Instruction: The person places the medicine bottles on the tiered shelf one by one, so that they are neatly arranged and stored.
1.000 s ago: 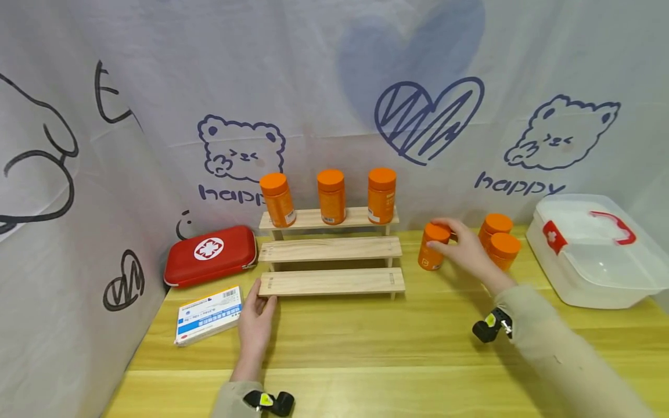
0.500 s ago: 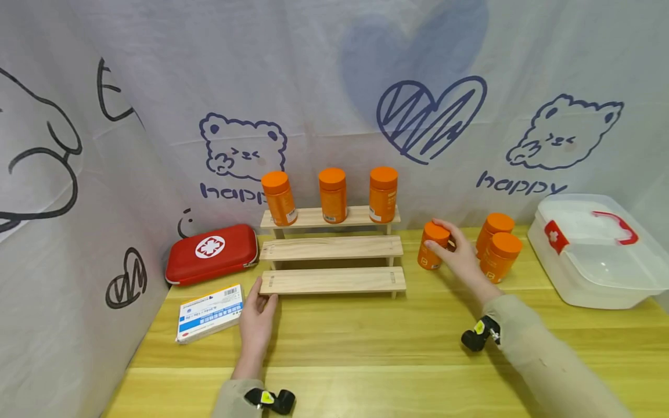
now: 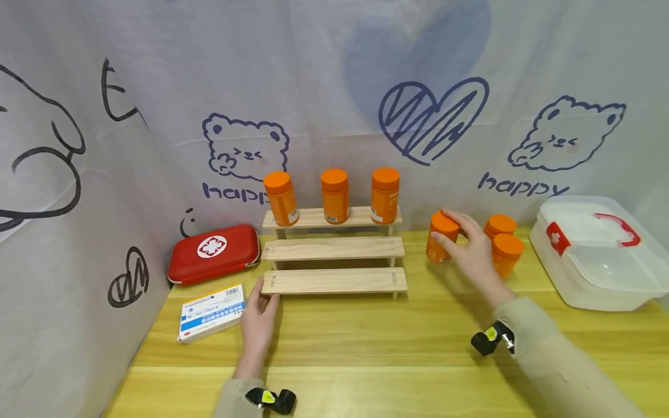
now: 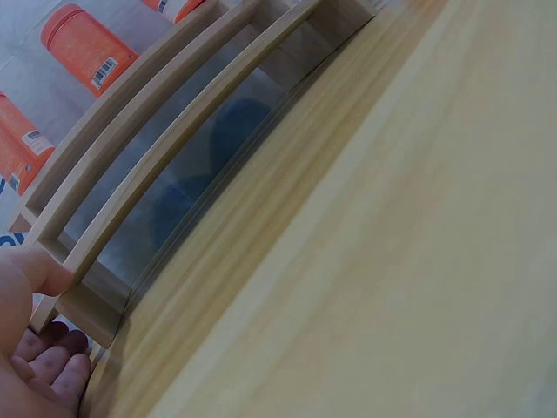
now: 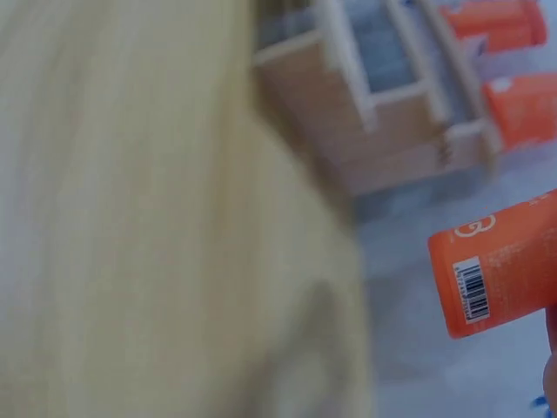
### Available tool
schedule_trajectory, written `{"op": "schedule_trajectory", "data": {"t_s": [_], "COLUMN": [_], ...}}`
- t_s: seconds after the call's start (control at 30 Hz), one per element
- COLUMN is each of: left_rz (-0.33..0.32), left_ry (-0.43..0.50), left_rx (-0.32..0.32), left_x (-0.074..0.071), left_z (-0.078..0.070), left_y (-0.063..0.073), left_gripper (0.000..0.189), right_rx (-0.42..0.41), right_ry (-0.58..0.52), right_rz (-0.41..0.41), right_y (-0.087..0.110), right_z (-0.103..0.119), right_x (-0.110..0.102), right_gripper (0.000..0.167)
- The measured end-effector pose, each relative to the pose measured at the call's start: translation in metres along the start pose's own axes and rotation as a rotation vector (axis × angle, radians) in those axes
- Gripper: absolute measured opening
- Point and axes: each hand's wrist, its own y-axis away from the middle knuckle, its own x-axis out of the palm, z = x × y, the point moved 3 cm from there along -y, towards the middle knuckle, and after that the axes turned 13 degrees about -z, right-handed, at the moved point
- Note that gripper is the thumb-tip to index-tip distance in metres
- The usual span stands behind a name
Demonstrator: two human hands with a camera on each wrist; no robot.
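tbl (image 3: 334, 354) w/ shelf (image 3: 334, 281), red case (image 3: 209, 264), box (image 3: 211, 313), tub (image 3: 601, 273), prob 2 jars (image 3: 505, 261)

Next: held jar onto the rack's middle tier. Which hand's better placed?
Right, I'd say. The right hand grips the orange jar, off the right end of the wooden rack. The left hand holds the rack's front left corner, the far end from the jar.

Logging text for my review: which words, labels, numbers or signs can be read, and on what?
"happy": curtain, right.
"happ", rest hidden behind a shelf jar: curtain, left.
White cross emblem: red case.
White cross: red clasp on the translucent box.
Barcode, round logo: held jar.
Too small or blurred: print on white-and-blue box, orange jars.
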Motion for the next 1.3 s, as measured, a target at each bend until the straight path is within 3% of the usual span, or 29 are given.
{"op": "schedule_trajectory", "data": {"t_s": [0.13, 0.3, 0.53, 0.67, 0.77, 1.0, 1.13, 1.3], "left_rz": [0.002, 0.007, -0.004, -0.008, -0.012, -0.014, -0.02, -0.024], "left_ry": [-0.015, -0.025, -0.01, 0.001, 0.003, 0.007, 0.007, -0.011], "left_rx": [-0.002, -0.014, -0.023, -0.004, 0.005, 0.0, 0.007, 0.012], "left_x": [-0.001, -0.001, -0.001, -0.001, 0.0, -0.001, -0.001, -0.002], "left_z": [-0.001, -0.001, 0.002, 0.003, 0.003, 0.004, 0.003, 0.002], "left_y": [0.0, 0.001, 0.0, -0.002, -0.003, -0.003, -0.003, -0.004], "left_gripper": [0.058, 0.057, 0.057, 0.057, 0.057, 0.057, 0.056, 0.056], "right_rx": [-0.119, -0.189, -0.192, -0.254, -0.266, -0.161, -0.184, -0.173], "right_ry": [-0.025, -0.092, -0.246, -0.32, -0.355, -0.333, -0.273, -0.209], "right_rz": [-0.039, 0.044, 0.192, 0.222, 0.256, 0.347, 0.34, 0.322], "right_y": [-0.001, 0.007, 0.017, 0.021, 0.021, 0.018, 0.018, 0.023], "right_z": [0.027, 0.058, 0.105, 0.136, 0.138, 0.156, 0.165, 0.17], "right_x": [-0.003, 0.01, 0.053, 0.083, 0.117, 0.19, 0.217, 0.235], "right_gripper": [0.054, 0.055, 0.055, 0.054, 0.056, 0.058, 0.058, 0.06]}}
